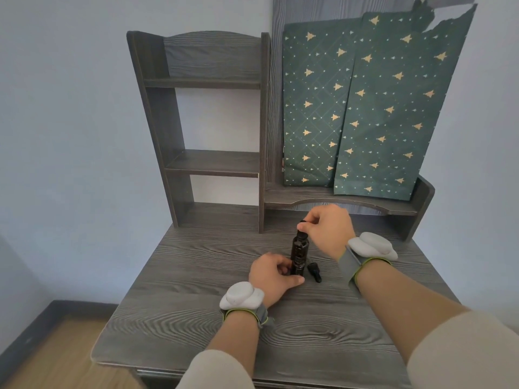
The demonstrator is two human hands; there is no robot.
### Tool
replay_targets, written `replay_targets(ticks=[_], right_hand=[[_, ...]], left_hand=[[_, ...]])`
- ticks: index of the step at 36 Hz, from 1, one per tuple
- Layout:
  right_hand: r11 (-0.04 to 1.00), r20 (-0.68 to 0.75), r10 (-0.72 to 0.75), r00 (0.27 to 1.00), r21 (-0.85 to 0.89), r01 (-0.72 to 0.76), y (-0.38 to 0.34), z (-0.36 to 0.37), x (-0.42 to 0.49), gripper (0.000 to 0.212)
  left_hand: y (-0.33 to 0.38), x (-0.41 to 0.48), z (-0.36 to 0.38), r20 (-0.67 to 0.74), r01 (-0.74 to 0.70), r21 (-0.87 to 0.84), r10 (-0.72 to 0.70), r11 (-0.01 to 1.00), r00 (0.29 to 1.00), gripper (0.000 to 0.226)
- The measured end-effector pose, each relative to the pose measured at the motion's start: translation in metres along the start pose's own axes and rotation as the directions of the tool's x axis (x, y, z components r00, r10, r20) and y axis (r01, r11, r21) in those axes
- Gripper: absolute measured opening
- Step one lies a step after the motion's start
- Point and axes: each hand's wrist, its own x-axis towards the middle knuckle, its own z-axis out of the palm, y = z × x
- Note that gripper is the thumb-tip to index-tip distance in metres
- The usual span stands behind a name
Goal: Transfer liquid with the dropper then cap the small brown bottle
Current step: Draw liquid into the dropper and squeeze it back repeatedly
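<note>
A dark brown bottle (300,248) stands upright on the grey wooden desk (196,318), near its middle. My left hand (271,276) wraps around the bottle's lower part from the left. Whether a second, smaller bottle stands in front of it I cannot tell. My right hand (327,230) comes from the right and pinches the black dropper top (302,223) just above the bottle's neck. The dropper's lower end is hidden. A small black cap with a tapered tip (314,272) lies on its side on the desk just right of the bottle.
A grey shelf unit (207,161) rises at the back of the desk, with a lower shelf (337,202) on the right holding a green patterned paper bag (373,108). The desk's left edge drops to the floor (56,355). Both wrists wear grey bands.
</note>
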Motion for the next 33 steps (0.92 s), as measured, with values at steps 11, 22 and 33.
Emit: replay_targets(ticks=[11, 22, 33], right_hand=[[1.000, -0.019, -0.008, 1.000, -0.010, 0.007, 0.001, 0.002, 0.000, 0.013], [0.999, -0.043, 0.008, 0.999, 0.048, -0.006, 0.002, 0.002, -0.008, 0.013], [0.999, -0.033, -0.007, 0.999, 0.044, 0.008, 0.001, -0.001, -0.012, 0.018]], left_hand=[[0.001, -0.001, -0.001, 0.005, -0.008, 0.010, 0.008, 1.000, 1.000, 0.034], [0.001, -0.001, -0.001, -0.002, 0.002, 0.003, -0.002, 1.000, 1.000, 0.033], [-0.001, 0.000, 0.000, 0.003, 0.006, 0.013, -0.006, 1.000, 1.000, 0.036]])
